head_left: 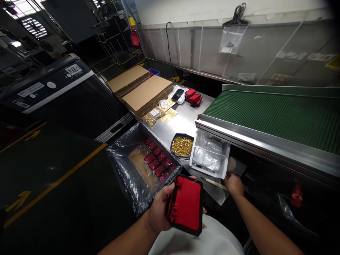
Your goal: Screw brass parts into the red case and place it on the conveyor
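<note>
My left hand (159,209) grips a red and black plastic case (187,203) in front of my body, thumb on its left edge. Beside the right corner of a white tray (224,166), my right hand (234,185) has its fingers curled; what they hold, if anything, is hidden. A long pale tool with a dark tip (214,182) lies on the metal table just left of those fingers. Clear plastic bags (208,152) and a dark pen fill the tray. Next to it stands a blue bin (172,150) of small gold-coloured metal parts (183,146).
A plastic-lined box (124,177) at left holds several bagged red cases (156,159). Farther back are cardboard stacks (148,92), a bag of gold parts (152,116), yellow sticker sheets (169,115), a phone (177,94) and stacked red cases (193,97). A green conveyor (276,117) borders the right.
</note>
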### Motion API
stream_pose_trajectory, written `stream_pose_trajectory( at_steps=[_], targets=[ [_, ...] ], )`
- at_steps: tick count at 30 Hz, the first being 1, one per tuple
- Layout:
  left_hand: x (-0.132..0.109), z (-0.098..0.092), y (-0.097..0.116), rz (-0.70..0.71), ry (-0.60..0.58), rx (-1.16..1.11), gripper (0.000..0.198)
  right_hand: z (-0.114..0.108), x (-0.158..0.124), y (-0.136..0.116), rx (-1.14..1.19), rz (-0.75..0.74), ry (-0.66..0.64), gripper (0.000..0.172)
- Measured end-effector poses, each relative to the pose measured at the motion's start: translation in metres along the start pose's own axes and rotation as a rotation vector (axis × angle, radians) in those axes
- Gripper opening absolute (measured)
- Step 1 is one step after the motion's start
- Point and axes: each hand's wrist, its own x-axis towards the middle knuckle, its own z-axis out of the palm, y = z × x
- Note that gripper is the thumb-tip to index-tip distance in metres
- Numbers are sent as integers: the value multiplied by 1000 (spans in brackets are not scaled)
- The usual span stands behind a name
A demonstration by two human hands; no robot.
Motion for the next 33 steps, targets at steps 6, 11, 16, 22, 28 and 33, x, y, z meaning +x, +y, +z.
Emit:
stream_pose_trajectory(
  at_steps=[6,11,16,22,28,33],
  targets=[
    [-4,-6,-2,18,63,18,65,-4,-10,-11,159,-52,25,34],
    [-2,-16,5,95,88,362,90,-35,-48,-42,395,69,75,30],
    [4,-20,9,145,124,712,90,-89,-130,-112,675,-9,-192,53],
    [12,-9,15,222,30,1112,85,-149,-195,-168,1006,-296,-605,65],
    [11,-9,21,274,15,1253,89,-146,-191,-190,1128,-263,-631,43],
    [10,-14,22,288,-26,1244,87,-135,-186,-196,1150,-227,-567,32]
  ],
)
